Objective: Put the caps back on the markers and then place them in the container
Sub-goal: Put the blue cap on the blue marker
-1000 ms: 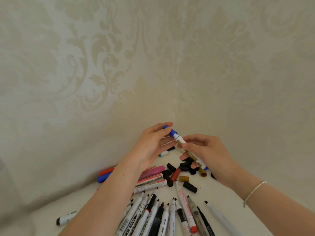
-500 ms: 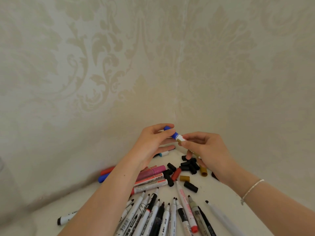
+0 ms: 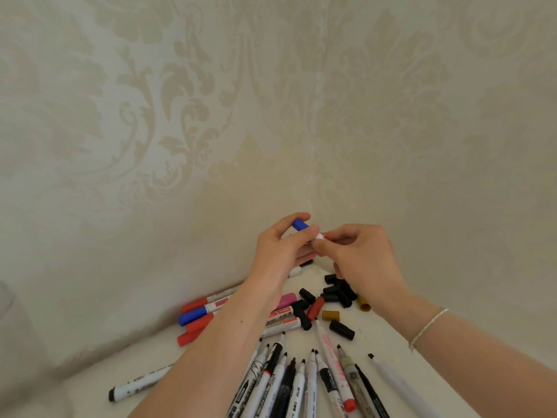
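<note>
Both hands meet above the table near the wall corner. My left hand (image 3: 283, 245) pinches the blue cap (image 3: 300, 224) of a white marker, whose barrel (image 3: 318, 236) runs into my right hand (image 3: 361, 257), closed around it. Most of the barrel is hidden in my right palm. Below lie several uncapped markers (image 3: 301, 384) fanned out with tips pointing away, and a heap of loose black caps (image 3: 337, 292) with a red cap (image 3: 315, 308) and ochre caps (image 3: 330, 314). No container can be made out clearly.
Capped red and blue markers (image 3: 196, 315) lie along the left wall. A single black-capped marker (image 3: 135, 386) rests at lower left. Patterned walls close the corner behind the hands. A blurry pale shape (image 3: 6, 300) sits at the far left edge.
My right hand has slid up the barrel towards the blue cap, covering most of the marker. Both hands rose slightly and now touch.
</note>
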A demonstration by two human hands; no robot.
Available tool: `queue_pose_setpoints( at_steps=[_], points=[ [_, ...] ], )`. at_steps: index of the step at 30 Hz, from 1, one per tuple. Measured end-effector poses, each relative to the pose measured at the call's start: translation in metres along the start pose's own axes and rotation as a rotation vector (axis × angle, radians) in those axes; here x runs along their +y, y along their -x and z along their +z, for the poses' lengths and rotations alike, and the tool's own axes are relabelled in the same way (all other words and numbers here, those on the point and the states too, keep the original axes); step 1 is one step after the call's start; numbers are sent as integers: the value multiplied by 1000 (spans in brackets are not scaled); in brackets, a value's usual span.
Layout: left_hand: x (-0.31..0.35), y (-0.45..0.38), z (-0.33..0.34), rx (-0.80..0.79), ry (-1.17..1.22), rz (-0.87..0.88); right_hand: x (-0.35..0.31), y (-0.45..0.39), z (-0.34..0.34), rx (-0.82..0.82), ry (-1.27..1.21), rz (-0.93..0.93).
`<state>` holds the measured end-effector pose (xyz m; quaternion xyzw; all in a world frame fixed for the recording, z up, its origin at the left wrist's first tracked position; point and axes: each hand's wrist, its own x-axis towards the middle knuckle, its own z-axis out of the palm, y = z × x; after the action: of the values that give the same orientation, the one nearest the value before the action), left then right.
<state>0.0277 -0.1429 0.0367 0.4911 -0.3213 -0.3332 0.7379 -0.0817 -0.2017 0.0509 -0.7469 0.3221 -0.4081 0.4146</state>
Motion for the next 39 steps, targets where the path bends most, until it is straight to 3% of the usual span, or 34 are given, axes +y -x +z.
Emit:
queue_pose_setpoints(
  at_steps=[4, 7, 12, 16, 19, 24, 28, 33, 36, 39],
  points=[
    [-3, 1, -2, 11, 25, -42, 1, -5, 2, -34, 11, 70],
    [-12, 1, -6, 0, -105, -125, 7, -9, -6, -148, 51, 194],
    [4, -2, -20, -205, -413, -208, 4, -12, -29, -377, 117, 228],
    [27, 2, -36, -303, -902, -60, -7, -11, -35, -595, 180, 193],
    [34, 10, -40, -409, -1059, 17, -10, -7, -26, -636, 248, 135],
    [24, 23, -53, -299, -1218, 125, -10, -1, -8, -601, 206, 14],
    [20, 31, -80, -175, -1474, 168, 9, 1, 5, -436, 459, -155],
    [11, 32, -116, -46, -1754, 131, 23, 11, -3, -421, 536, 1],
    [1, 32, -125, 1, -1795, 171, 31, 18, -7, -439, 577, 92],
    [-11, 30, -127, 5, -1760, 184, 38, 29, -11, -574, 623, 164]
  ],
)
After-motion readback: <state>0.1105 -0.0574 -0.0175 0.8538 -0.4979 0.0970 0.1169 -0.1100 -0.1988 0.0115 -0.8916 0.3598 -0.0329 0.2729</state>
